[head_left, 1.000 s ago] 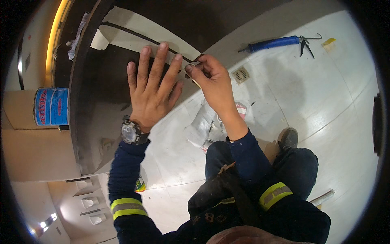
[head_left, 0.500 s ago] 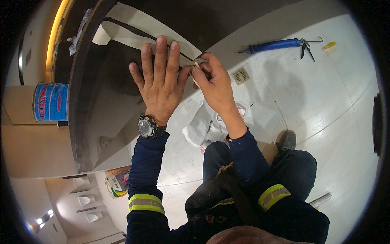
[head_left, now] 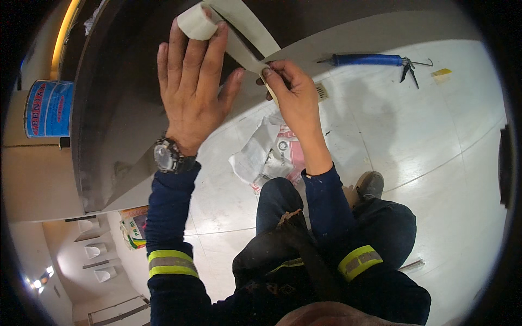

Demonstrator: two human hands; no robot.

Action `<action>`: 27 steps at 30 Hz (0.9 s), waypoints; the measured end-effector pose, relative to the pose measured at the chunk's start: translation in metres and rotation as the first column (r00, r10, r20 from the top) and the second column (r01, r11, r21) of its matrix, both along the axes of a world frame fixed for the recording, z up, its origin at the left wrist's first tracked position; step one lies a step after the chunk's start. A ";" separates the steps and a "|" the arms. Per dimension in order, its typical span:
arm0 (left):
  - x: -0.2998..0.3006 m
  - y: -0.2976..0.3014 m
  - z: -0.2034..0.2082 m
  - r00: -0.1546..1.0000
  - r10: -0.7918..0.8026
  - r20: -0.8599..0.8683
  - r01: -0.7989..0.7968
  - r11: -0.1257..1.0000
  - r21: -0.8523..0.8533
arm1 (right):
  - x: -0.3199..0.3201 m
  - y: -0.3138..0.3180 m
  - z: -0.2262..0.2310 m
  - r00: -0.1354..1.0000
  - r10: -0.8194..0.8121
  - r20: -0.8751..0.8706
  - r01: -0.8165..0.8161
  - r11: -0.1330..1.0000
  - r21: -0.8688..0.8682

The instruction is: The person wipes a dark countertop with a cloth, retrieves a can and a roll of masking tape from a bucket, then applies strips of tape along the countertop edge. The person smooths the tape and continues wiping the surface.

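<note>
My left hand (head_left: 196, 100), with a watch on its wrist, lies with its fingers stretched over the glossy dark panel (head_left: 125, 108). A cream strip of tape (head_left: 243, 54) runs across the panel's far part, its curled end (head_left: 197, 23) looping up over my left fingertips. My right hand (head_left: 293, 89) is closed, thumb against fingers, pinching the near end of that strip at the panel's edge. Beyond it another cream strip (head_left: 254, 30) lies flat, with a dark gap between the two.
A blue caulking gun (head_left: 367, 59) and a yellowish scrap (head_left: 441, 72) lie on the pale tiled floor. Crumpled packaging (head_left: 255, 149) lies below my hands, near a floor drain (head_left: 322, 92). A blue can (head_left: 49, 108) and a colourful bag (head_left: 133, 225) are at left.
My left hand has moved away from my right hand, up and left in view. The tape's curled end now loops over its fingertips. My right hand still pinches the strip; the view has shifted slightly.
</note>
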State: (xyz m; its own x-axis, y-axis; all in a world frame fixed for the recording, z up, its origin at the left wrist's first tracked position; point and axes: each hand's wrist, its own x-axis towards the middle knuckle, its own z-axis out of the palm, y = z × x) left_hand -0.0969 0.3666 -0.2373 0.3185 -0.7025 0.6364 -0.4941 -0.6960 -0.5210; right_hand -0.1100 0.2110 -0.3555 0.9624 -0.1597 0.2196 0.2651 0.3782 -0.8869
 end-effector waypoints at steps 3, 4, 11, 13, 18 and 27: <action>0.000 0.008 0.007 0.999 0.045 0.006 -0.045 0.997 0.066 | 0.000 0.001 -0.003 0.997 0.057 -0.043 -0.055 0.997 0.047; 0.000 0.007 0.008 0.999 0.034 0.007 -0.034 0.997 0.063 | -0.002 0.001 -0.003 0.995 0.082 -0.060 -0.077 0.994 0.076; -0.002 -0.002 0.024 0.991 -0.108 0.082 0.112 0.993 -0.045 | -0.009 0.004 -0.001 0.997 0.060 -0.045 -0.059 0.998 0.014; -0.003 -0.011 0.043 0.971 -0.207 0.118 0.221 0.968 -0.118 | -0.012 0.001 -0.002 0.996 0.077 -0.046 -0.078 0.996 -0.031; -0.001 -0.029 0.072 0.981 -0.160 0.112 0.185 0.947 -0.262 | -0.018 -0.004 0.001 0.996 0.068 -0.062 -0.069 0.998 -0.013; -0.048 -0.017 0.063 0.965 -0.248 -0.090 0.233 0.961 -0.148 | -0.025 -0.037 -0.008 0.956 0.293 -0.038 -0.294 0.938 -0.184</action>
